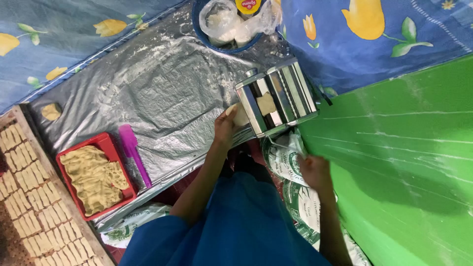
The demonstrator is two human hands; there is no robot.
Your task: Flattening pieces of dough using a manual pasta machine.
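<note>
A steel hand-cranked dough roller stands at the edge of a flour-dusted grey plastic sheet. A pale piece of dough sits in its rollers. My left hand is at the roller's near left side, its fingers pinching a flat dough sheet that comes out there. My right hand is blurred, below and right of the roller over printed sacks. Its fingers are curled, and whatever is in them is hidden.
A red tray holds rolled dough sheets, with a purple scraper beside it. A wooden tray of cut dough strips lies far left. A blue bowl with plastic bags stands behind the roller. A small dough lump is at left, and a green surface at right.
</note>
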